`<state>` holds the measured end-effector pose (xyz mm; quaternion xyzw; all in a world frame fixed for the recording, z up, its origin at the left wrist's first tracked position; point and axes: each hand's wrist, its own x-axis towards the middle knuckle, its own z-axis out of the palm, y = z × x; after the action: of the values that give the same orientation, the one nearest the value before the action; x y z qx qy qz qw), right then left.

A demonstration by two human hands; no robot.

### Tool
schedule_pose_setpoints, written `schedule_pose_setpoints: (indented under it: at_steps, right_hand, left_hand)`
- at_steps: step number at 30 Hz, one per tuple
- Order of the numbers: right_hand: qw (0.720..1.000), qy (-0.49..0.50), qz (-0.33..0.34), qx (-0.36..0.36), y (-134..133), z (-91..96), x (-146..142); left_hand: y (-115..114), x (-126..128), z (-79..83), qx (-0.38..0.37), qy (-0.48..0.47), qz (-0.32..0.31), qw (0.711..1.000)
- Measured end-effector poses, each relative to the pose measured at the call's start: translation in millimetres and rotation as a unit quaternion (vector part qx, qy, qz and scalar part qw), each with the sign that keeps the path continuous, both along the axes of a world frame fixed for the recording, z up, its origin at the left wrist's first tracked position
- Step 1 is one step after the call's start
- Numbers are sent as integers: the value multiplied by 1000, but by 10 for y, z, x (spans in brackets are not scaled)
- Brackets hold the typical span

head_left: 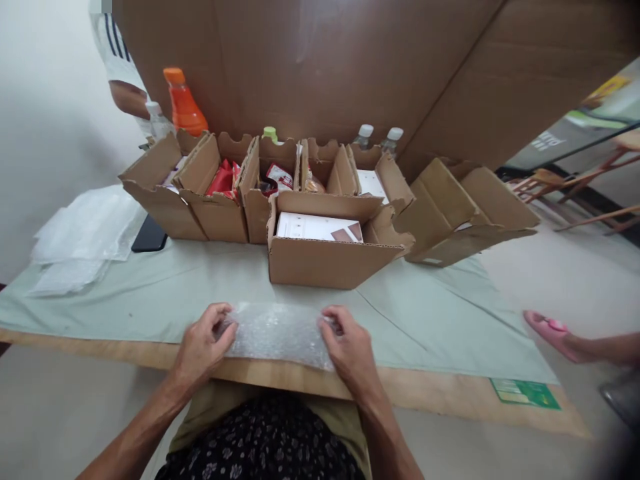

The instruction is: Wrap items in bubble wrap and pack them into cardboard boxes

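Note:
A sheet of bubble wrap (277,331) lies at the near edge of the table, over the pale green cloth (200,280). My left hand (205,347) pinches its left end with curled fingers. My right hand (347,347) pinches its right end the same way. Just beyond the wrap stands an open cardboard box (325,260) with a white flat box (315,227) inside it.
A row of open cardboard boxes (215,193) with red packets stands behind, with bottles and an orange bottle (184,103) at the back. Bubble wrap sheets (85,233) and a dark phone (149,237) lie left. Another person's foot in a pink slipper (550,331) shows right; a person stands far left.

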<state>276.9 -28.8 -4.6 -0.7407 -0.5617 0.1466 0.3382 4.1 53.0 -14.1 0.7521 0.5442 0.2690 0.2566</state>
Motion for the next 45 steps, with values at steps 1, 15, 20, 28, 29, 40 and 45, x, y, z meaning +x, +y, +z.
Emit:
schedule_pose_setpoints:
  at_steps: [1,15,20,28,29,40,45]
  right_hand:
    - [1000,-7,-24,-1,-48,21,121]
    - [976,-173,109,75,-77,-28,-86]
    - [969,-186,161,-5,-114,-218,23]
    - [978,-194,-70,39,-572,-296,890]
    - [979,-192,-53,42,-513,-281,865]
    - [995,-95,12,-3,-264,-149,524]
    - [993,104,-10,-60,-793,25,315]
  left_hand:
    - [18,114,3,3,2,-19,1000]
    - [-130,582,127,216,84,-219,948]
    - [-115,645,-33,152,159,-246,944]
    - [2,501,-86,168,46,-190,966]
    - [23,478,-93,175,52,-163,970]
    - [-40,482,-169,140,99,-77,982]
    - [17,512,-28,136,33,-110,984]
